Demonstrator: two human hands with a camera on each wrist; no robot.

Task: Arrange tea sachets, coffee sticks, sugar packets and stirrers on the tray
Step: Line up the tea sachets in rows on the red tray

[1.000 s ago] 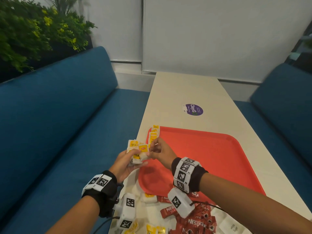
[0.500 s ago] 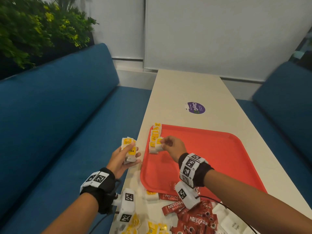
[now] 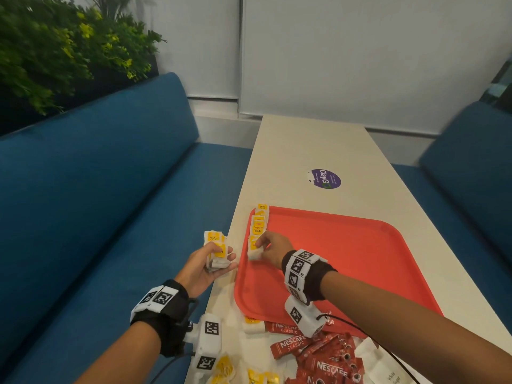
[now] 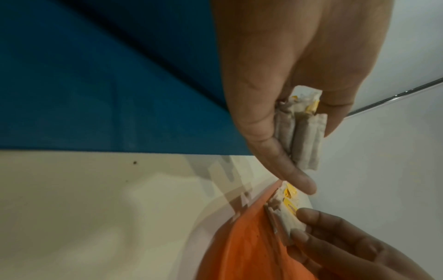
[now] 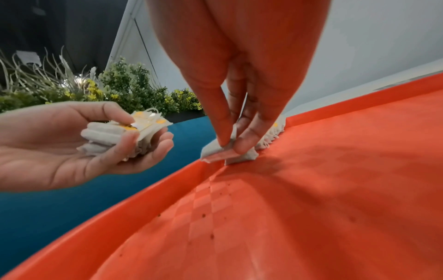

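Tea bags go on the red tray (image 3: pixel 346 259)

Right hand (image 3: pixel 273 249) pinches one tea bag (image 3: pixel 254 254) at the tray's 9 o'clock edge; left hand (image 3: pixel 203 266) clamps a tea bag stack (image 3: pixel 217 252).

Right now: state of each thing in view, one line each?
left hand: holds a stack of tea sachets, off the tray's left edge
right hand: pinches a tea sachet, setting it on the tray
tea sachet row: lined along tray's left rim
tray: flat on table, mostly bare
coffee sticks: loose pile on table, off tray
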